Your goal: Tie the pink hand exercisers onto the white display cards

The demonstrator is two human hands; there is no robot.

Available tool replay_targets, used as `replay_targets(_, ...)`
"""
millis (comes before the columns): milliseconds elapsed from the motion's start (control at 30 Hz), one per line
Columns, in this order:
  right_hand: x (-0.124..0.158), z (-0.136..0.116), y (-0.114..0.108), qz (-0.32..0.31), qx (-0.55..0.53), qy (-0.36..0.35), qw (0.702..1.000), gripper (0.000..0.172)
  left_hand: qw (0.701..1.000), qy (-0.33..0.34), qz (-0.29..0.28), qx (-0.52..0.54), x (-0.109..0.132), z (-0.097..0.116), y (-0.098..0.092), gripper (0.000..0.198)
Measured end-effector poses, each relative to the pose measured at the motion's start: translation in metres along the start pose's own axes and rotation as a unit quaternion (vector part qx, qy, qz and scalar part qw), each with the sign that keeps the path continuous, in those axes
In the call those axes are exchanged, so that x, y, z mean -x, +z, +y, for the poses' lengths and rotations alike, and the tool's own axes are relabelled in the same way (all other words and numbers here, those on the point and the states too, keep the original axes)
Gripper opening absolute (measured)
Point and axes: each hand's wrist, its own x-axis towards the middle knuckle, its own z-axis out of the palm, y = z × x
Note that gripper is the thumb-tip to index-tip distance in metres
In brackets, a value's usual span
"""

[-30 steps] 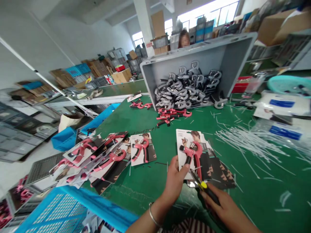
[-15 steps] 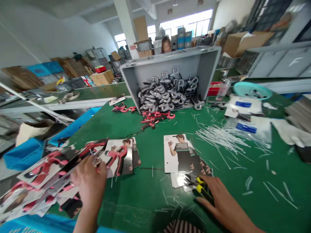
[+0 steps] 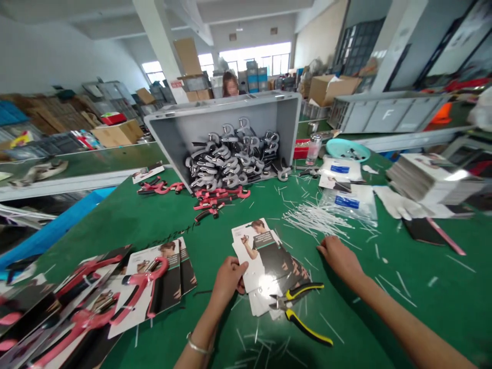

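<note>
Well, a fair share is behind me: the finished cards [image 3: 146,282], each with a pink gripper tied on, lie fanned out at my left on the green table [image 3: 403,318]. Plenty is left, though. The stack of bare cards [image 3: 265,253] sits right in front of me, loose pink grippers [image 3: 215,197] wait by the grey crate [image 3: 180,128], and the white ties [image 3: 315,218] lie scattered to the right. Half a second ago my left hand [image 3: 227,279] was over at the finished spread; it has now come back and curls on the left edge of the bare stack. My right hand [image 3: 338,256] has let go of the pliers [image 3: 298,307], which lie across the stack's near corner. It rests spread and empty just beside the ties.
</note>
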Motion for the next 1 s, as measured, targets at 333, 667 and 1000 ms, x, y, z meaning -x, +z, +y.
replay_targets(333,-0.018,0.039,-0.018,-0.096,-0.032,-0.001,0.995,0.017,0.996,0.055,0.066,-0.027,0.000,0.003,-0.022,0.034)
replay_targets(667,0.050,-0.017,-0.033,-0.229,-0.469,-0.001,0.853,0.027,0.985,0.017,-0.018,0.170,0.027,0.023,-0.002,0.029)
replay_targets(1000,0.065,-0.098,-0.010,-0.342,-0.545,-0.063,0.763,0.038,0.981,0.003,0.009,0.192,0.057,0.001,-0.020,0.030)
